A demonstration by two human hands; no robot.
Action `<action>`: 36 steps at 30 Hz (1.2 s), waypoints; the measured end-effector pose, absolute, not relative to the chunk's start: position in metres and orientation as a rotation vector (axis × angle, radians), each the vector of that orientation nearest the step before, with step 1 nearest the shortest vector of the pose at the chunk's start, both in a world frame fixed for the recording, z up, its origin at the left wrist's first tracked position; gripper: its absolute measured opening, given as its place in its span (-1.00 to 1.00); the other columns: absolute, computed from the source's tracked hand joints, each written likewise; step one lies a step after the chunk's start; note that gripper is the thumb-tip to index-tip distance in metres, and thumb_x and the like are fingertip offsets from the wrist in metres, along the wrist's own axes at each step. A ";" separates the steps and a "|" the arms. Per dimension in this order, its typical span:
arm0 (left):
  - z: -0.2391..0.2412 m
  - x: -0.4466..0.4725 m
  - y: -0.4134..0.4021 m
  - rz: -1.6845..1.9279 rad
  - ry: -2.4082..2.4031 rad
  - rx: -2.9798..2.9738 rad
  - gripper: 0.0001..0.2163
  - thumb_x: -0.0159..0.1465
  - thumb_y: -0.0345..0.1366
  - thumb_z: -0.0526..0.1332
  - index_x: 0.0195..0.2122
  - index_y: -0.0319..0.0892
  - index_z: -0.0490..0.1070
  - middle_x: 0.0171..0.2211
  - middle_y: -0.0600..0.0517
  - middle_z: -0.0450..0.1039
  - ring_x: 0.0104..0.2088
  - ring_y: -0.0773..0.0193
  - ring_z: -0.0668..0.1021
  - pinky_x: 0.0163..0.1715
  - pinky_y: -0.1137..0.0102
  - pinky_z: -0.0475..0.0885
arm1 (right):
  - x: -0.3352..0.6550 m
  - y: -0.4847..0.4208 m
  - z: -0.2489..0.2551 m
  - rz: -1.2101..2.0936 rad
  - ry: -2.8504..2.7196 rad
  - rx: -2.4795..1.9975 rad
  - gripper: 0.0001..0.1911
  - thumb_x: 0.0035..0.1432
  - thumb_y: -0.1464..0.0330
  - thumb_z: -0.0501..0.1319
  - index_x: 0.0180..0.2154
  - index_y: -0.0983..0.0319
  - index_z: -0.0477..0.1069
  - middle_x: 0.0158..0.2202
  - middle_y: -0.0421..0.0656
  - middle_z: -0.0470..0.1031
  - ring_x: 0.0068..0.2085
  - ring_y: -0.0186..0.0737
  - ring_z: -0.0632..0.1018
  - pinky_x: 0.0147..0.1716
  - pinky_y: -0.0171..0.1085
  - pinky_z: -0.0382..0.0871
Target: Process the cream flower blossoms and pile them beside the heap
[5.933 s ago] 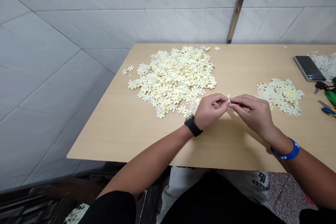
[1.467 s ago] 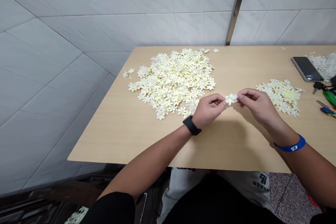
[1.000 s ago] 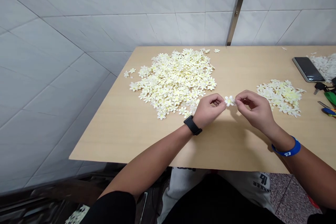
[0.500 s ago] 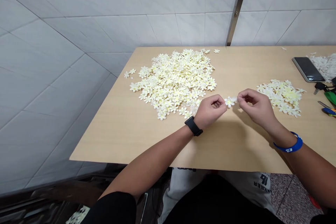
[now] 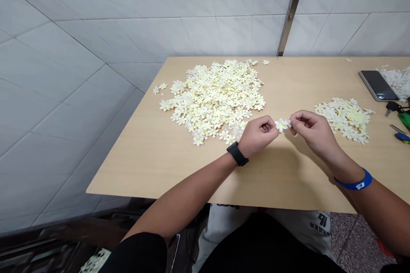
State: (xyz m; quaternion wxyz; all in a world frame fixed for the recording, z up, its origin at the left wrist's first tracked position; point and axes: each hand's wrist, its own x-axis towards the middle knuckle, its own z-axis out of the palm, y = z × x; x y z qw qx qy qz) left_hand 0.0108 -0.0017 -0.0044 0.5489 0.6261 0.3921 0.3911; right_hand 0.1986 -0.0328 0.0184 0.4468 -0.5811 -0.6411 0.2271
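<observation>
Between my two hands is a small white artificial flower (image 5: pixel 281 125) with a yellow centre, held above the table. My left hand (image 5: pixel 259 133) pinches its left edge between thumb and fingertips. On the other side, my right hand (image 5: pixel 310 129) pinches white petals at the right edge; whether these belong to the same flower or a second one I cannot tell. A large heap of similar flowers (image 5: pixel 218 94) lies to the left, beyond my left hand. A smaller pile of flowers (image 5: pixel 347 117) lies just right of my right hand.
The tan table (image 5: pixel 144 162) meets a tiled wall behind. At the right are a phone (image 5: pixel 378 85), a heap of thin white pieces (image 5: pixel 399 82), keys (image 5: pixel 393 106) and a blue-handled tool (image 5: pixel 402 137). A metal strip (image 5: pixel 291 15) runs up the wall.
My right hand has turned slightly at the wrist and its fingertips sit closer round the petals. The left hand keeps its pinch. The whole view has shifted a little.
</observation>
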 end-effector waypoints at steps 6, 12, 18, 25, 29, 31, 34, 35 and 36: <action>-0.003 0.011 -0.003 0.922 0.912 1.465 -0.91 0.08 -0.33 0.25 -0.51 -0.18 0.36 -0.60 0.16 0.25 -0.56 0.45 0.24 -0.53 0.48 0.17 | 0.199 -0.033 0.018 0.589 -1.538 -1.490 -0.89 0.13 0.36 0.26 -0.45 0.19 0.45 -0.52 -0.21 0.44 -0.48 -0.28 0.42 -0.48 -0.30 0.29; -0.002 0.010 -0.002 0.927 0.900 1.473 -0.91 0.08 -0.33 0.25 -0.51 -0.18 0.35 -0.61 0.17 0.23 -0.57 0.45 0.24 -0.54 0.48 0.16 | 0.199 -0.032 0.018 0.689 -1.465 -1.520 -0.90 0.11 0.36 0.25 -0.44 0.19 0.45 -0.51 -0.22 0.45 -0.47 -0.28 0.45 -0.46 -0.30 0.32; -0.002 0.010 -0.002 0.961 0.894 1.472 -0.92 0.08 -0.34 0.25 -0.51 -0.18 0.35 -0.62 0.18 0.21 -0.59 0.47 0.20 -0.58 0.48 0.12 | 0.197 -0.031 0.017 0.729 -1.415 -1.494 -0.92 0.09 0.38 0.26 -0.44 0.20 0.42 -0.51 -0.22 0.47 -0.49 -0.28 0.50 -0.46 -0.30 0.38; -0.002 0.009 -0.001 1.019 0.872 1.469 -0.92 0.09 -0.34 0.25 -0.49 -0.19 0.36 -0.56 0.15 0.30 -0.60 0.49 0.20 -0.57 0.49 0.13 | 0.196 -0.030 0.016 0.810 -1.278 -1.491 -0.96 0.05 0.41 0.23 -0.44 0.19 0.42 -0.54 -0.24 0.46 -0.49 -0.29 0.52 -0.44 -0.31 0.45; -0.001 0.009 -0.001 1.020 0.879 1.462 -0.90 0.10 -0.32 0.25 -0.49 -0.19 0.36 -0.56 0.15 0.30 -0.58 0.48 0.22 -0.56 0.49 0.15 | 0.201 -0.028 0.019 0.681 -1.358 -1.541 -0.94 0.10 0.38 0.21 -0.42 0.18 0.41 -0.52 -0.22 0.48 -0.48 -0.26 0.52 -0.42 -0.27 0.43; -0.001 0.009 0.000 1.032 0.893 1.464 -0.89 0.12 -0.32 0.26 -0.49 -0.20 0.37 -0.55 0.14 0.33 -0.56 0.47 0.26 -0.54 0.49 0.19 | 0.218 -0.024 0.025 0.403 -1.508 -1.626 -0.94 0.10 0.40 0.21 -0.42 0.18 0.41 -0.46 -0.18 0.50 -0.44 -0.23 0.52 -0.37 -0.24 0.39; -0.002 0.009 0.002 1.033 0.911 1.471 -0.89 0.14 -0.31 0.26 -0.49 -0.21 0.39 -0.53 0.12 0.37 -0.52 0.44 0.31 -0.50 0.49 0.23 | 0.258 -0.015 0.036 -0.187 -1.679 -1.866 -0.92 0.09 0.45 0.21 -0.44 0.19 0.41 -0.40 -0.08 0.52 -0.35 -0.14 0.50 -0.32 -0.17 0.29; -0.003 0.010 0.002 1.029 0.919 1.471 -0.89 0.14 -0.31 0.25 -0.48 -0.21 0.40 -0.54 0.12 0.37 -0.52 0.44 0.32 -0.49 0.49 0.24 | 0.272 -0.013 0.039 -0.319 -1.669 -1.992 -0.93 0.11 0.43 0.23 -0.43 0.19 0.41 -0.36 -0.03 0.53 -0.34 -0.11 0.50 -0.35 -0.16 0.23; -0.004 0.010 0.003 1.026 0.931 1.469 -0.89 0.15 -0.31 0.25 -0.48 -0.21 0.40 -0.54 0.11 0.37 -0.51 0.43 0.33 -0.49 0.49 0.24 | 0.282 -0.011 0.041 -0.378 -1.658 -2.085 -0.95 0.11 0.41 0.25 -0.41 0.19 0.42 -0.31 0.02 0.54 -0.32 -0.08 0.49 -0.37 -0.14 0.19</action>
